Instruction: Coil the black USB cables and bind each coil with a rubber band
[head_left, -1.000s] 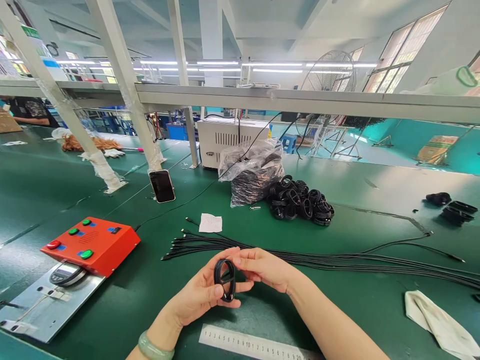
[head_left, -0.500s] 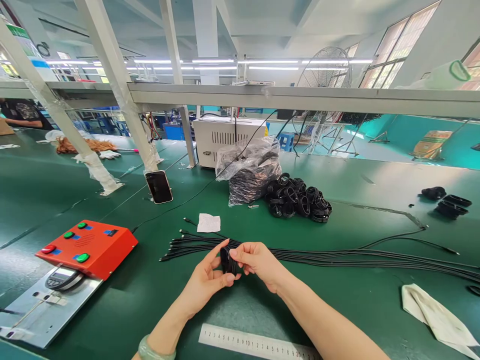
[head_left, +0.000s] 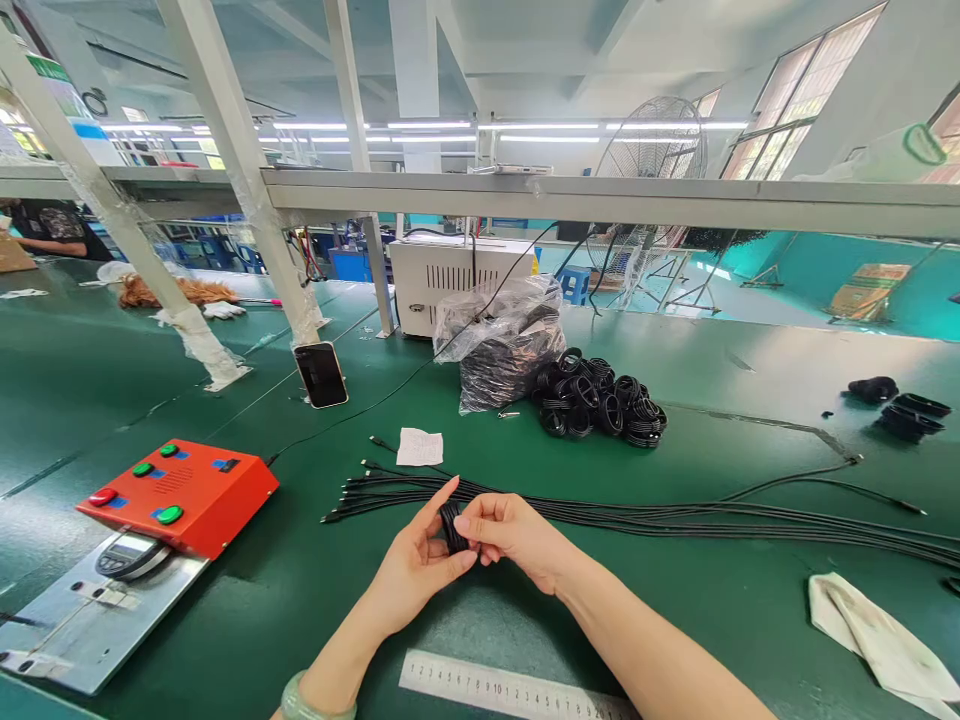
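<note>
Between my two hands is a small coil of black cable (head_left: pixel 453 528), partly covered by fingers. My left hand (head_left: pixel 416 565) holds its left side, the index finger stretched up along it and the thumb below. On the coil's right side, my right hand (head_left: pixel 510 535) pinches it with thumb and fingers. Just behind my hands, a bundle of straight black cables (head_left: pixel 600 512) runs across the table, its plug ends fanned out at the left. Farther back lies a heap of coiled black cables (head_left: pixel 596 395), beside a clear plastic bag (head_left: pixel 502 350) with dark contents.
An orange-red box with buttons (head_left: pixel 184 490) and a digital gauge (head_left: pixel 131 556) stand at left. A steel ruler (head_left: pixel 510 688) lies in front of me, a white cloth (head_left: pixel 877 635) at right. A phone (head_left: pixel 321 375) leans on a post. A paper slip (head_left: pixel 420 447) lies behind the cables.
Both hands stay around the coil, which has turned slightly and is more covered by my right fingers. The whole view has shifted a little.
</note>
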